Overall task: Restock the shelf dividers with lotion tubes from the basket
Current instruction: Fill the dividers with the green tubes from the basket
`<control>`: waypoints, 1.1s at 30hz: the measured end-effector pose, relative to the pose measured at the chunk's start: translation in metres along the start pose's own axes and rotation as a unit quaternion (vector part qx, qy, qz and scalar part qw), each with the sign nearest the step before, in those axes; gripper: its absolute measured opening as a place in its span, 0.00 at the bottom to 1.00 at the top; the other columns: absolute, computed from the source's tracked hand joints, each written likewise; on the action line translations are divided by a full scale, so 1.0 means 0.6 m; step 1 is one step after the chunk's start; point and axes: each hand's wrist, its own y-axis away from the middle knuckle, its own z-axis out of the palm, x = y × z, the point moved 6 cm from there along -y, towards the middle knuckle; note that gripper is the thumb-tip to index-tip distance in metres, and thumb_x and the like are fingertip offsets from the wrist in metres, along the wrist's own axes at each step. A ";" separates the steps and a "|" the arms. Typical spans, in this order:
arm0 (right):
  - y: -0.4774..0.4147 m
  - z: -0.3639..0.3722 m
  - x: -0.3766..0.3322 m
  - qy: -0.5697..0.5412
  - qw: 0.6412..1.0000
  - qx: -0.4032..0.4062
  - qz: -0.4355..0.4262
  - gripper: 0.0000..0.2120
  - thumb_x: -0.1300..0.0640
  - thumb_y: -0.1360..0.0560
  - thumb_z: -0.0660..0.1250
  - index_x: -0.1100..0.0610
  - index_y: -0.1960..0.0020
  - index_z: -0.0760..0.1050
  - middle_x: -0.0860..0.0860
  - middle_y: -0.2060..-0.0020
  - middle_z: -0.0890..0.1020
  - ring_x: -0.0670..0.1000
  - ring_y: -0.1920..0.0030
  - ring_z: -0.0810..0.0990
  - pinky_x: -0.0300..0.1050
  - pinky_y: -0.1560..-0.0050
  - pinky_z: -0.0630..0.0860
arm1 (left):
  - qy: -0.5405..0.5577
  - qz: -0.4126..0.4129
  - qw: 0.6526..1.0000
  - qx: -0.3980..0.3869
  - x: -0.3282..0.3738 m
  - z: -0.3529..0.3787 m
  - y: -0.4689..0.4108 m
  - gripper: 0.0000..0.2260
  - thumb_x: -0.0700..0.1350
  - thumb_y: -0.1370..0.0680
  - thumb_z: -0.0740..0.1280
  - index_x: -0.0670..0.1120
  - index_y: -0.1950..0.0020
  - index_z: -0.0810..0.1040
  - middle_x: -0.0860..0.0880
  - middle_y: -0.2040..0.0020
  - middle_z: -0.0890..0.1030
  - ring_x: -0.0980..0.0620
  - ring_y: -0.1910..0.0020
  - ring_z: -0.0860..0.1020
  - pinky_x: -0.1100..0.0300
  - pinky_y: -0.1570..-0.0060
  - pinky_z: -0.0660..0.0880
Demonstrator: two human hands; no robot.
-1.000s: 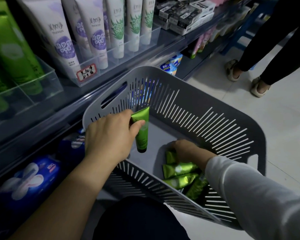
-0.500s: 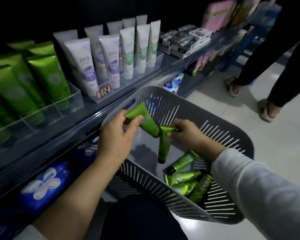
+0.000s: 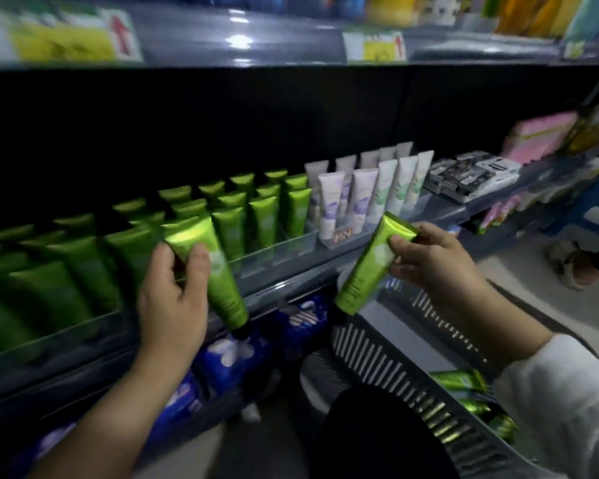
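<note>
Left hand grips one green lotion tube between the thumb and the curled fingers, near the flat crimped end of it. This tube is tilted, the crimped end up and to the left, the dark cap down and to the right, and it is in the air just before the clear shelf divider, apart from the tubes inside. Right hand pinches a second green tube at its upper, crimped end; this one leans the other way, with the cap low and to the left, above the far rim of the grey basket. In the basket, at the lower right, more green tubes lie flat, partly hidden by the white sleeve. Behind the divider stand rows of green tubes on the shelf, upright on their caps, and to the right of them white and lilac tubes in their own compartment. Further right lie dark boxes and pink packs. On the lower shelf, under the left hand, are blue packs. The picture is blurred, so the print on the tubes cannot be read. At the right edge a foot of another person is on the floor.
</note>
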 end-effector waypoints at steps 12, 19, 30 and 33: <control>0.105 0.360 -0.007 0.069 0.975 -0.209 -0.020 0.03 0.66 0.25 0.64 0.60 0.57 0.75 0.54 0.64 0.79 0.48 0.64 0.80 0.41 0.64 0.79 | -0.103 -0.030 0.980 0.170 -0.082 -0.350 0.020 0.15 0.56 0.24 0.53 0.43 0.56 0.64 0.44 0.65 0.69 0.54 0.68 0.67 0.60 0.65 0.59; 0.152 0.518 -0.009 0.104 0.944 -0.311 -0.046 0.07 0.63 0.26 0.65 0.65 0.51 0.74 0.60 0.60 0.79 0.51 0.61 0.80 0.40 0.63 0.77 | -0.150 -0.015 0.951 0.270 -0.103 -0.504 -0.021 0.11 0.48 0.22 0.57 0.43 0.60 0.65 0.56 0.68 0.67 0.57 0.71 0.65 0.61 0.66 0.57; 0.224 0.758 -0.097 0.130 0.891 -0.386 -0.201 0.02 0.62 0.26 0.67 0.58 0.57 0.74 0.68 0.58 0.78 0.53 0.61 0.79 0.51 0.60 0.80 | -0.111 -0.142 0.912 0.369 -0.159 -0.627 -0.022 0.12 0.47 0.19 0.58 0.44 0.60 0.64 0.51 0.67 0.67 0.55 0.70 0.61 0.62 0.62 0.59; 0.231 0.813 -0.119 0.180 0.870 -0.366 -0.279 0.06 0.54 0.28 0.70 0.51 0.62 0.73 0.58 0.65 0.78 0.54 0.64 0.77 0.59 0.58 0.79 | -0.119 -0.158 0.921 0.337 -0.173 -0.628 -0.020 0.13 0.49 0.20 0.59 0.43 0.60 0.65 0.54 0.68 0.66 0.59 0.69 0.65 0.62 0.65 0.59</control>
